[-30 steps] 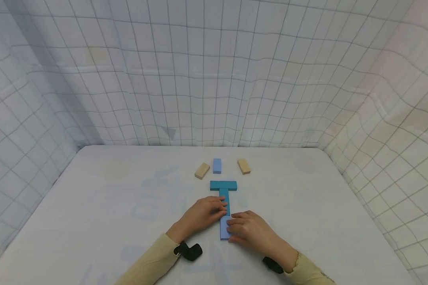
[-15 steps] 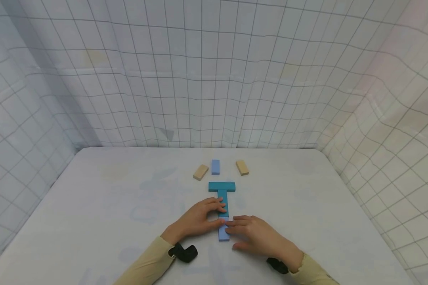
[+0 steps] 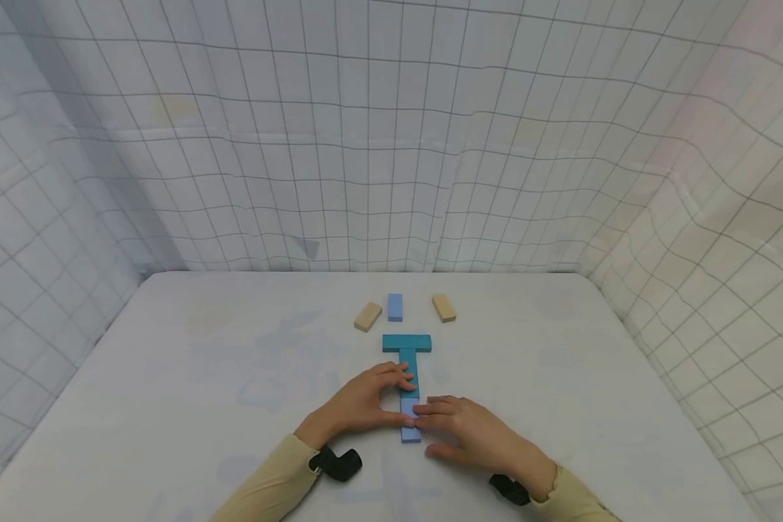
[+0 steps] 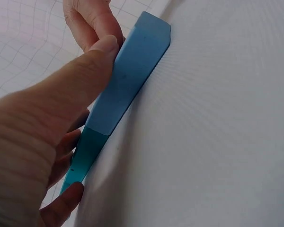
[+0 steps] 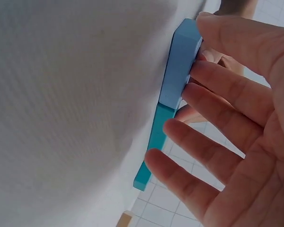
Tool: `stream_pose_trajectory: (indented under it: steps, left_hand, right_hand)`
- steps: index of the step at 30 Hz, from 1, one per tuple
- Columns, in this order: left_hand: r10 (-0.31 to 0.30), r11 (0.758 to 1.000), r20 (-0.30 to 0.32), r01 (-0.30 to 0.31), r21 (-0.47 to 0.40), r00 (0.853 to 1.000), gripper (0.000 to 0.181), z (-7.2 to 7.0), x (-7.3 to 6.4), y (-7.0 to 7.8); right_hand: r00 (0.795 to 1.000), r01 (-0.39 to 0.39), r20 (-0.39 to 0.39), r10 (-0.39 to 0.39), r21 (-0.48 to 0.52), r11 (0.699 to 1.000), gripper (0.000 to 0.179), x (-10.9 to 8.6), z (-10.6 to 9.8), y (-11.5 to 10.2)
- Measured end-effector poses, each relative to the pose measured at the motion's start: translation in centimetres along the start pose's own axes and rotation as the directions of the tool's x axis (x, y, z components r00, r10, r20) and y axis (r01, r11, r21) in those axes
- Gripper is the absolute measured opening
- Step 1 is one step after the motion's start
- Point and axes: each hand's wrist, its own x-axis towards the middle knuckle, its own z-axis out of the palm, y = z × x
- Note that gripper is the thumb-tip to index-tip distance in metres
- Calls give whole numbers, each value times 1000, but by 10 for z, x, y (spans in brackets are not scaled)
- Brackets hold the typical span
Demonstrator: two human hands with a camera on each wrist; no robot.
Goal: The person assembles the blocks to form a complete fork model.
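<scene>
On a white table [image 3: 189, 406], two teal blocks make a T: the crossbar [image 3: 407, 343] lies side to side, and the stem [image 3: 407, 357] runs from its middle toward the person. A blue block [image 4: 130, 80] lies flat, end to end with the stem's near end, carrying the line on. The left hand [image 3: 359, 400] is spread, its thumb resting on the blue block and its other fingers reaching over the stem, curled round nothing. The right hand [image 3: 473, 431] is loosely open, fingers apart, fingertips at the blue block's right side, close to the left thumb; whether they press cannot be told. Beyond the crossbar lie a left tan block [image 3: 368, 317], a far blue block [image 3: 395, 307] and a right tan block [image 3: 444, 308].
</scene>
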Motion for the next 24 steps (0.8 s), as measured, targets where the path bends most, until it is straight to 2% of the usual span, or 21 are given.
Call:
stream_pose_trajectory:
  steps: [5, 9, 20, 24]
  left_hand:
    - [-10, 1000, 18, 10, 10, 1000, 51, 1, 0, 2]
    - [-9, 1000, 8, 9, 18, 1000, 50, 0, 0, 3]
    - [10, 1000, 5, -10, 7, 1000, 44, 2, 3, 0]
    - [11, 1000, -5, -11, 11, 1000, 42, 4, 4, -1]
  right_hand:
    - [997, 9, -77, -10, -19, 1000, 36, -7, 3, 3]
    - [991, 3, -133, -7, -33, 999, 33, -12, 4, 7]
    - [982, -8, -187, -2, -52, 999, 27, -12, 0, 17]
    - [976, 11, -215, -24, -65, 998, 27, -10, 0, 21]
